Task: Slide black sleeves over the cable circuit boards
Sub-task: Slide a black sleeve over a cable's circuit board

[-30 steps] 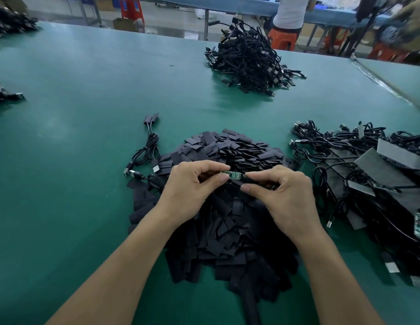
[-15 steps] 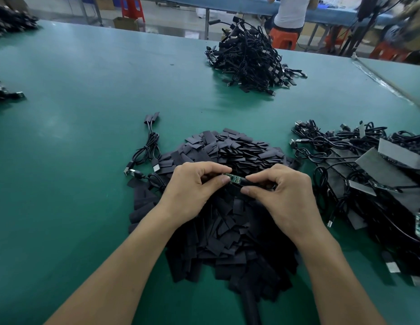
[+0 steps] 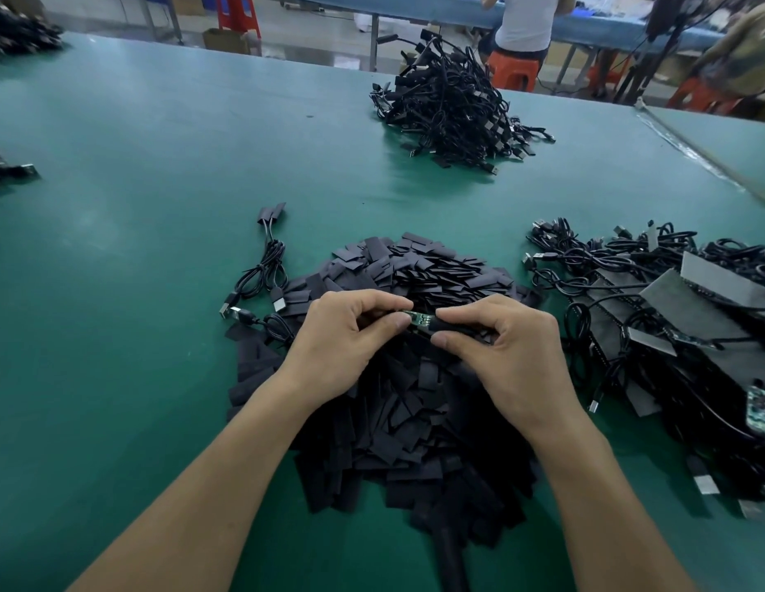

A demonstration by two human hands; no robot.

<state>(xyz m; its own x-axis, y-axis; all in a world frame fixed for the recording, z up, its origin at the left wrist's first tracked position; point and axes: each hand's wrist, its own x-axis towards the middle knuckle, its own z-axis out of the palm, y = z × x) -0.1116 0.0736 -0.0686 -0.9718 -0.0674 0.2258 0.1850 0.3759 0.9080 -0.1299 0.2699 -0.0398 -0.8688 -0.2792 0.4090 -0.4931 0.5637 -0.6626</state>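
Right now both hands hover close together, just above a pile of loose sleeves [image 3: 415, 412] on the green table [image 3: 137, 207]; L hand [image 3: 342, 335] pinches a small green circuit board [image 3: 419, 319] btw thumb and forefinger, other fingers curled; R hand [image 3: 513, 348] pinches a black sleeve [image 3: 447, 324] the same way, its end touching the board's end nearest that hand; can't tell if the sleeve covers any of the board yet; most of the board's green face shows btw the two hands. Just beyond and outside the L hand lie a few coiled cables [image 3: 265, 271]; outside the R hand, near, a tangle of cables [image 3: 654, 301] w/ grey strips; well beyond both hands, a heap of black cables [image 3: 453, 108].
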